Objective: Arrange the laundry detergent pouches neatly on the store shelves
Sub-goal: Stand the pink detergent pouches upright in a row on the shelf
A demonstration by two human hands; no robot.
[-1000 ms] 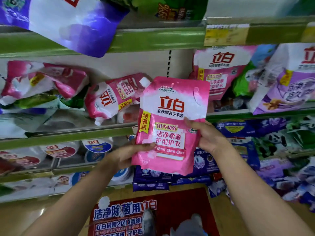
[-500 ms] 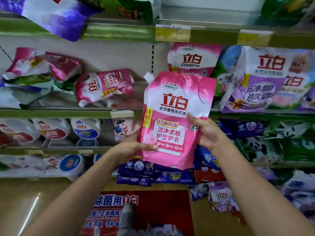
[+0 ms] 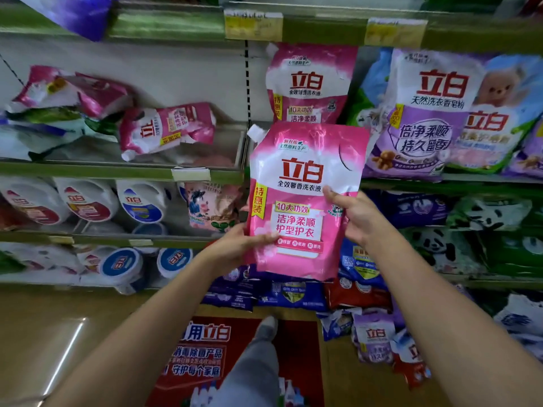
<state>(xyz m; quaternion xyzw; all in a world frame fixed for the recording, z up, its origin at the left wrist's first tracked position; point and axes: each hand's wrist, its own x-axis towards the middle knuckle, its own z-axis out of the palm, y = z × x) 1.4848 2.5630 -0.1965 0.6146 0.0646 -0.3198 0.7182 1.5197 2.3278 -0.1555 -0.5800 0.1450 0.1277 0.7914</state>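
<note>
I hold a pink and white detergent pouch [image 3: 305, 183] upright in front of the shelves, its spout at the top left. My left hand [image 3: 235, 245] grips its lower left edge, thumb on the front. My right hand [image 3: 357, 215] grips its right edge, thumb on the label. Just behind it a matching pink pouch [image 3: 308, 83] stands upright on the green shelf [image 3: 117, 171]. Another pink pouch [image 3: 167, 129] lies on its side to the left, and a crumpled one [image 3: 73, 89] tops a pile at the far left.
Purple pouches [image 3: 426, 113] stand to the right on the same level. White detergent bottles [image 3: 88, 201] fill the lower left shelves. Blue and green bags crowd the lower right, and loose pouches [image 3: 373, 339] lie on the floor near a red mat [image 3: 199, 356].
The view has swung right. The pouch in both hands now sits directly below the upright pink pouch, further from the sideways one. Both grips are unchanged.
</note>
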